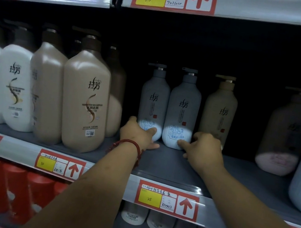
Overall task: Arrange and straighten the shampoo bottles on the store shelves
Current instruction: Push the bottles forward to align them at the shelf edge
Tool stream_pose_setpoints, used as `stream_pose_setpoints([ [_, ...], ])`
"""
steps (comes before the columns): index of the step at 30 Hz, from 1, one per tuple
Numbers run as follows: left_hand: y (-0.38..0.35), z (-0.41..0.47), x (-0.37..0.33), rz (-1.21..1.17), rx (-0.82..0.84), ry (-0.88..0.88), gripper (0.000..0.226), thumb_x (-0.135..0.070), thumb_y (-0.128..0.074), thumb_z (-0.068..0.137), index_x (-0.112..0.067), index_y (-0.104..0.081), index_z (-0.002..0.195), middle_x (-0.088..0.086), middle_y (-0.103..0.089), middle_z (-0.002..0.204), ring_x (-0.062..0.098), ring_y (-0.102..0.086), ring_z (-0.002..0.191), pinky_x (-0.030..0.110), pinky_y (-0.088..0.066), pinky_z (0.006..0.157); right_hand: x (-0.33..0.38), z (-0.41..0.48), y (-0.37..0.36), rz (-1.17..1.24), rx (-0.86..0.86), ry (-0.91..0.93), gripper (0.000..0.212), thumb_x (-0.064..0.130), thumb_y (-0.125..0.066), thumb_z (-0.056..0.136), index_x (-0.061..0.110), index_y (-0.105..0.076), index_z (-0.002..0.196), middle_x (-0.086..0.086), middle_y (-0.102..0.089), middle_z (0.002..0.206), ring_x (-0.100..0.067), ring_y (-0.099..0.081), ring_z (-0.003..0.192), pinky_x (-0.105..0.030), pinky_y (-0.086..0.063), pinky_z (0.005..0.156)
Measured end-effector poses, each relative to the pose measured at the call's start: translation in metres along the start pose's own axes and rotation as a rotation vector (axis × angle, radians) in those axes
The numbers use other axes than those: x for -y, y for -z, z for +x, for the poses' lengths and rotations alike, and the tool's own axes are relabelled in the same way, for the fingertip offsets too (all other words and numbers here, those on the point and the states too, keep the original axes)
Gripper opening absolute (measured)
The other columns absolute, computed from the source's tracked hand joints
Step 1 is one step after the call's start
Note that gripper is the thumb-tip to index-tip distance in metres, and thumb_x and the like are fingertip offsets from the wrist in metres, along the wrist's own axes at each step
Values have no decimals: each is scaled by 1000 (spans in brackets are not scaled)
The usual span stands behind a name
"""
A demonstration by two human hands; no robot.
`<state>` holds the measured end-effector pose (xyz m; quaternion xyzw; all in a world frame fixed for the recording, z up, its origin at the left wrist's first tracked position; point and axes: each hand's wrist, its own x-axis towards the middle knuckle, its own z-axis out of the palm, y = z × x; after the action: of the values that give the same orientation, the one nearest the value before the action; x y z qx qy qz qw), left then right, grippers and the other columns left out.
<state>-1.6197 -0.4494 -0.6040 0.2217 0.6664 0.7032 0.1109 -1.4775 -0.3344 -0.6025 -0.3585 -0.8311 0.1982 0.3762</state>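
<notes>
Gripping 拉芳 bottles (183,107): left hand (138,134), right hand (202,149).

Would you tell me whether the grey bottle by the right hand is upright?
Upright: the grey bottle stands on its base, pump on top.

The grey metal shelf (167,167) is carrying a row of upright pump bottles: white plastic bottles (15,93) at the left, tall tan plastic bottles (86,108) just beside them, then a left blue-grey bottle (154,99) and a right blue-grey bottle (183,107) touching each other, a beige bottle (221,108) near them, and a dim brownish bottle (285,132) standing well apart.
</notes>
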Motion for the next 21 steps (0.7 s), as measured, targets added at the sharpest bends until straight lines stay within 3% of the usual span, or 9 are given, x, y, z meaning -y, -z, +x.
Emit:
stream_pose_setpoints([
  [3,0,-1,-1,-6,-2,9,71,-12,-85,73,-7,-46,133,17,-57,130,41,-72,92,51,-63,64,0,-1,-1,-27,0,4,34,41,-76,81,11,-62,76,-11,-70,73,-27,-70,77,-37,-56,76],
  [7,0,1,-1,63,8,17,76,-22,-87,53,-9,-53,120,17,-63,120,40,-71,94,51,-63,67,0,0,-2,-23,9,-3,35,42,-75,82,10,-61,80,-12,-71,77,-28,-69,79,-37,-57,76],
  [10,1,-6,-10,87,65,77,53,0,-83,73,-7,-54,117,14,-60,122,38,-69,99,46,-63,63,3,-4,1,-18,49,0,33,40,-75,83,10,-61,83,-12,-72,82,-28,-69,85,-34,-56,77],
  [12,3,-12,-18,133,135,103,45,0,-79,79,-3,-59,119,15,-63,123,32,-70,96,40,-64,67,5,-5,10,11,115,-7,30,37,-76,82,11,-62,85,-11,-73,84,-27,-70,88,-33,-55,79],
  [14,6,-25,-29,335,169,2,46,-13,-83,79,-4,-65,121,14,-68,121,28,-70,97,39,-61,83,7,-10,27,45,172,-3,33,33,-78,81,10,-66,102,-12,-74,95,-27,-70,95,-32,-54,87],
  [15,8,-36,-36,486,177,-86,53,-20,-84,79,-5,-63,125,11,-68,123,27,-68,104,35,-57,92,8,-14,38,41,186,18,45,31,-79,81,10,-65,118,-13,-73,106,-27,-68,102,-30,-52,92],
  [17,10,-62,-50,725,179,-248,70,-28,-82,81,-8,-51,140,9,-60,134,27,-60,119,26,-46,99,10,-28,64,-2,214,89,61,27,-77,84,13,-54,139,-11,-66,125,-27,-60,117,-22,-44,94],
  [19,9,-89,-62,820,190,-349,78,-32,-80,83,-12,-42,148,13,-54,139,28,-54,125,30,-43,104,10,-46,89,-41,228,165,60,25,-76,86,15,-53,140,-9,-63,130,-26,-58,118,-19,-38,87],
  [21,5,-116,-73,839,199,-391,76,-35,-80,83,-13,-44,147,13,-54,138,28,-53,125,32,-44,105,7,-64,112,-69,227,216,58,27,-76,86,18,-54,139,-9,-63,129,-26,-59,114,-22,-42,88],
])
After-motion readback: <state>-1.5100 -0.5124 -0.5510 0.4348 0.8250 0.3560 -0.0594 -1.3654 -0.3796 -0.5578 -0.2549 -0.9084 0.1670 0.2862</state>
